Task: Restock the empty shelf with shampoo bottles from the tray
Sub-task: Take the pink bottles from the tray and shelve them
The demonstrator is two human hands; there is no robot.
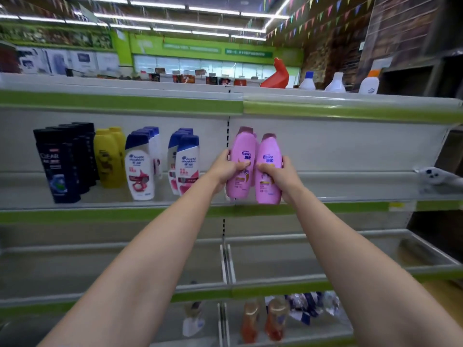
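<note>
Both hands reach forward: the left hand [225,169] grips one pink shampoo bottle [241,156], the right hand [278,172] grips a second pink bottle [269,159], held upright side by side at the shelf [350,189] front. Farther left stand white-and-blue bottles [140,169], yellow bottles [110,159] and black bottles [62,164].

Two pink bottles [253,169] carry purple lettering. Along the shelf [350,191], edged green, stand black bottles [62,161], yellow bottles [110,156] and white bottles [140,166] with blue caps and red-pink graphics.
</note>
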